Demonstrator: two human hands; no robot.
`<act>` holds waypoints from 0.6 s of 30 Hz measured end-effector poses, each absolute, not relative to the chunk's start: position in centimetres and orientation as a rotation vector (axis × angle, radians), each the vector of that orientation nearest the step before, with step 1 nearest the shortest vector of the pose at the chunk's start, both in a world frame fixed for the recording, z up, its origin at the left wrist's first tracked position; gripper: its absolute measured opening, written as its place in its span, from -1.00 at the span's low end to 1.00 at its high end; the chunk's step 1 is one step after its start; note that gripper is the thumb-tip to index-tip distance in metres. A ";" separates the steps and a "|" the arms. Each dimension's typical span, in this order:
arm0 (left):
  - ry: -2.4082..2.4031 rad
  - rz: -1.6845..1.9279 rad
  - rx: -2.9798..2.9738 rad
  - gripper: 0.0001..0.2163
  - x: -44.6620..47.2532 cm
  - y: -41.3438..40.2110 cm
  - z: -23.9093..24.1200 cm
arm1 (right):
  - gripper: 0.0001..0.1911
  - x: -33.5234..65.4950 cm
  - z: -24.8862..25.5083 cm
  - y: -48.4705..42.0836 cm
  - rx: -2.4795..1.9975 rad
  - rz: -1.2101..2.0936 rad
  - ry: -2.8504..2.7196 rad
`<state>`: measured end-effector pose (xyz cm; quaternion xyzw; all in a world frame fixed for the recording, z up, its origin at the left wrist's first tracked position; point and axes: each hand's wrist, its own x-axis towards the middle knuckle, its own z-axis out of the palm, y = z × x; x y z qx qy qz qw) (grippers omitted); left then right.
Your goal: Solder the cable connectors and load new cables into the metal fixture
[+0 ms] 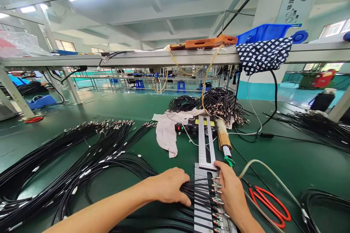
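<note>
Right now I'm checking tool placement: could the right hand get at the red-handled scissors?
Probably yes. The right hand rests on the cable ends in the metal jig, and the red-handled scissors lie on the green table just to its right, with only a pale tube arching past them.

Green workbench under black cables, red scissors, white cloth.

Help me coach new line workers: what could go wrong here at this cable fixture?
The left hand presses black cables across the metal fixture; they could slip out of their rows. The right hand sits at the connector tips and could get pinched. Red scissors lie near that wrist.
</note>
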<state>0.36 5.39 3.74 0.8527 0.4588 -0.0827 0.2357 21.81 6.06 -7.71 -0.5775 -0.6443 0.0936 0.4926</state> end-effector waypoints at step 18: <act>1.124 -0.527 1.894 -0.72 1.6 5.5 5.7 | -0.58 22.1 -7.8 6.6 -1.370 0.182 -1.582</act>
